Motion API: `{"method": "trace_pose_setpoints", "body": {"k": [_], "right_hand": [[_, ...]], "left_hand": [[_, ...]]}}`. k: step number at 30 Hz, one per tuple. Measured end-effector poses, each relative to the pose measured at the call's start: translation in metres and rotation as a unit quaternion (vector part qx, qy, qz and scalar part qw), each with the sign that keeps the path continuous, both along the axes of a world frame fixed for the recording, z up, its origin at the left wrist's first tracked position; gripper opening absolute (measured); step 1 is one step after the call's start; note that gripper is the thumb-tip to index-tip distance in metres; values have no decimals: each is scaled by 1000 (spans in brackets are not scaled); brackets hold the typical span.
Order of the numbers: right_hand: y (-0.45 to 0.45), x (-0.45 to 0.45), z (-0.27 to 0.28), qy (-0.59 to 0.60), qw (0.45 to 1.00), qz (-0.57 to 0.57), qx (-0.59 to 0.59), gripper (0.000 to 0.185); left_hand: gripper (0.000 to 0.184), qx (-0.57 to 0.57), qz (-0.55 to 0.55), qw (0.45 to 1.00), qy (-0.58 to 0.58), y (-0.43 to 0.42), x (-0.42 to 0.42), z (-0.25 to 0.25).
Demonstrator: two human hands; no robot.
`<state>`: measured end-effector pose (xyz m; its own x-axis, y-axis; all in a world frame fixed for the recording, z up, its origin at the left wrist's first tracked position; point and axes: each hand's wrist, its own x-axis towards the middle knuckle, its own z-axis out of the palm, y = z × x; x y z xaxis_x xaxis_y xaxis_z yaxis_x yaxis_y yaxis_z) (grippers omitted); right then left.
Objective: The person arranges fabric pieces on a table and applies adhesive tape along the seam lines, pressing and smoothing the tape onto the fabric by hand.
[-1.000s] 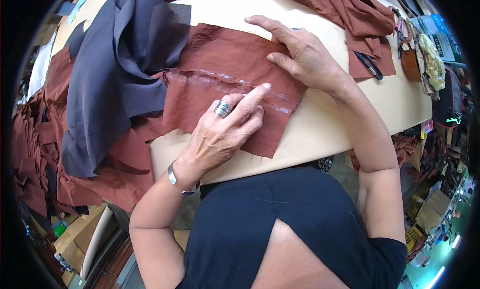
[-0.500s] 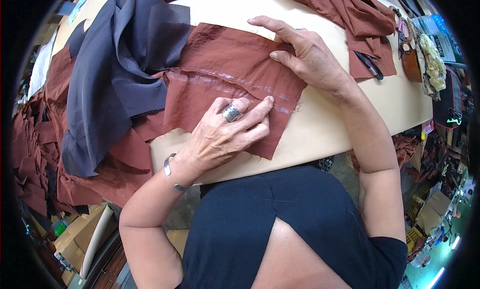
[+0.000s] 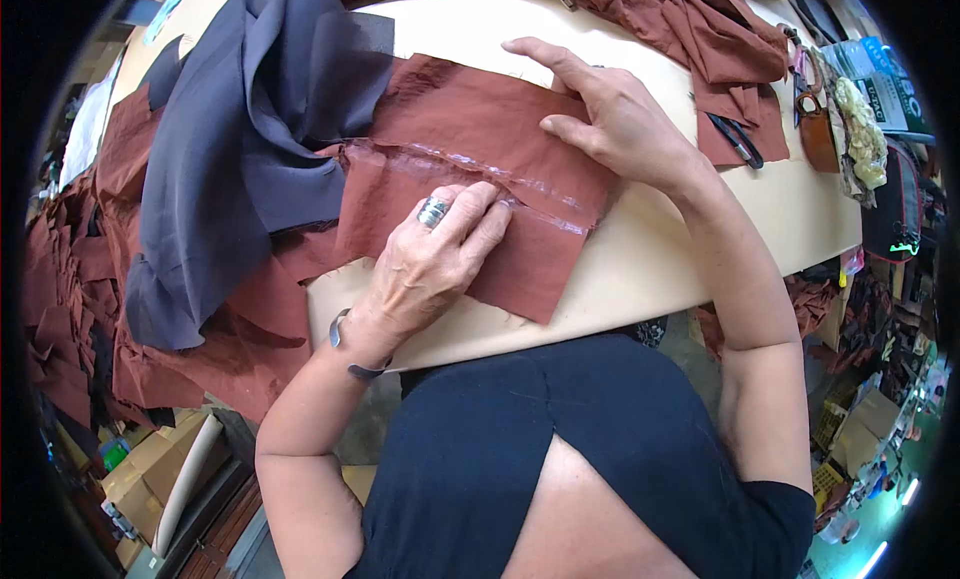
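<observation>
Clock centred on the rust cloth panel (image 3: 450,119), wearer's body at 6. The panel is spread on the pale bench (image 3: 680,259) between the two hands; it is crossed from 10 to 4 by a line of folded edges, beside which pale glossy streaks are seen.

Left hand (image 3: 430,254): placed at 7, fingers held narrow and bent, fingertips set down on the panel near the streaked line. Whether cloth is pinched cannot be told. A ring (image 3: 433,213) and a cuff bracelet (image 3: 365,371) are worn.

Right hand (image 3: 635,124): placed at 2, over the panel's edge; thumb and forefinger are held wide apart, with nothing gripped between them. Remaining fingers are largely hidden.

Surroundings: dark cloth (image 3: 240,169) is draped at 9, against the panel. More rust cloth (image 3: 265,314) is heaped at 8. A rust bundle (image 3: 690,39) is gathered between 1 and 2. A black handle (image 3: 745,154) is noted near 3, with a brown holder (image 3: 820,144) farther out
</observation>
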<state>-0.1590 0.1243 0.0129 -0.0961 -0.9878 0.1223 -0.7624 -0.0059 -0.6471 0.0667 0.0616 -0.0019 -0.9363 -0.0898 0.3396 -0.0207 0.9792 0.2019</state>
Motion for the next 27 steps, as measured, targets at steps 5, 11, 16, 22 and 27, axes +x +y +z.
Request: {"method": "trace_pose_setpoints", "body": {"k": [5, 11, 16, 22, 27], "right_hand": [[-9, 6, -8, 18, 998, -1, -58, 62], [-10, 6, -15, -20, 997, 0, -81, 62], [-9, 4, -14, -21, 997, 3, -81, 61], [-10, 4, -16, -13, 996, 6, -89, 60], [-4, 3, -16, 38, 992, 4, -116, 56]], "left_hand": [[18, -27, 0, 999, -33, 2, -4, 6], [25, -68, -18, 995, -73, 2, -6, 10], [25, -32, 6, 998, -48, 2, -4, 10], [25, -64, 19, 996, -54, 7, -6, 13], [32, -19, 17, 998, -54, 5, -3, 17]]}}
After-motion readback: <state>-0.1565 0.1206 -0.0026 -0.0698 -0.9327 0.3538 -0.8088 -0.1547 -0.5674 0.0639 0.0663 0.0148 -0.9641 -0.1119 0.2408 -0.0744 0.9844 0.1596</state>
